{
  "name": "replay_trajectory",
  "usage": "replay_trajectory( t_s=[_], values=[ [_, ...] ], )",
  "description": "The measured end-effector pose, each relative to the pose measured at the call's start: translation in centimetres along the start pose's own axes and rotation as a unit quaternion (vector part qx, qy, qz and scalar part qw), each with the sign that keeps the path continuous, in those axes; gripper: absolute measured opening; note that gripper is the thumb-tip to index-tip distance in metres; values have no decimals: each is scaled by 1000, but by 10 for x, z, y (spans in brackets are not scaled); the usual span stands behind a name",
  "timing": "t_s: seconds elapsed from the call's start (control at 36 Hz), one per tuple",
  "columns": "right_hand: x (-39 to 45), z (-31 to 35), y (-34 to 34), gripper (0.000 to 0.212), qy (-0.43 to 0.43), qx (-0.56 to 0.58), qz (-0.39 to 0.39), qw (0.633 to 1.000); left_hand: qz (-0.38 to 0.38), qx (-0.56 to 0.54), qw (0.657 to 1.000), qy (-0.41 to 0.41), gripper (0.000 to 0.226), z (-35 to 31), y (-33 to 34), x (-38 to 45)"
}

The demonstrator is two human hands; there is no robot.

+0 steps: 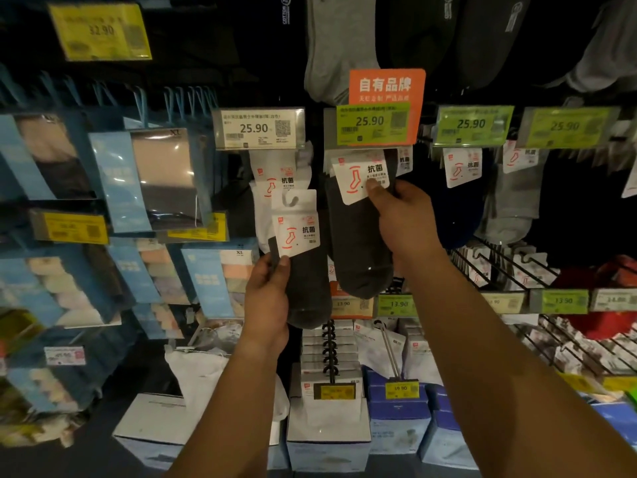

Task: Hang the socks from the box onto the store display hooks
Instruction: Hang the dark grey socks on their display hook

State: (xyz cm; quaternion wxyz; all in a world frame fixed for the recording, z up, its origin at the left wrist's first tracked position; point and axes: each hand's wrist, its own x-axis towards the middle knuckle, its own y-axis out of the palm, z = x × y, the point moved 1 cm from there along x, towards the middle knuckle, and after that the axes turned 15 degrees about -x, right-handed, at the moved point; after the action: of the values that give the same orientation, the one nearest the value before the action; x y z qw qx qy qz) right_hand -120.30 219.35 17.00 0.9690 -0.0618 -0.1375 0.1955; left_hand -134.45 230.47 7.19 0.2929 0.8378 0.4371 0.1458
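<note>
My left hand [267, 298] grips a dark grey sock pack [308, 284] with a white header card, held up in front of the display at centre. My right hand [401, 215] holds a second dark grey sock pack [358, 243] by its white card, thumb on the card, right under the green 25.90 price tag [372, 124]. That pack's top is hidden behind the tag, so I cannot tell whether it rests on the hook. White socks [272, 188] hang on the hook to the left, under a white 25.90 tag.
Blue boxed garments [151, 177] hang on hooks at left. More socks hang at right under green tags [472, 125]. Wire hooks [499, 267] jut out at lower right. White boxes [327, 429] and a low peg with black hangers [329, 353] stand below.
</note>
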Motion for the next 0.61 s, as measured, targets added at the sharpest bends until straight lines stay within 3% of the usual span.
replay_trajectory(
  t_s=[0.22,0.47,0.53,0.61],
  values=[
    [43,-7,25,35,32,-91,-22,995,-6,6,1000,1,25,1,0,-3],
    [48,-16,27,47,39,-166,-29,985,-10,7,1000,14,28,-3,-5,-8],
    [36,-17,21,57,-1,-232,-86,969,-8,10,1000,18,27,-4,-6,-8],
    [-13,-30,16,42,-85,-218,-165,958,18,1,1000,20,25,-3,-5,-8]
  ],
)
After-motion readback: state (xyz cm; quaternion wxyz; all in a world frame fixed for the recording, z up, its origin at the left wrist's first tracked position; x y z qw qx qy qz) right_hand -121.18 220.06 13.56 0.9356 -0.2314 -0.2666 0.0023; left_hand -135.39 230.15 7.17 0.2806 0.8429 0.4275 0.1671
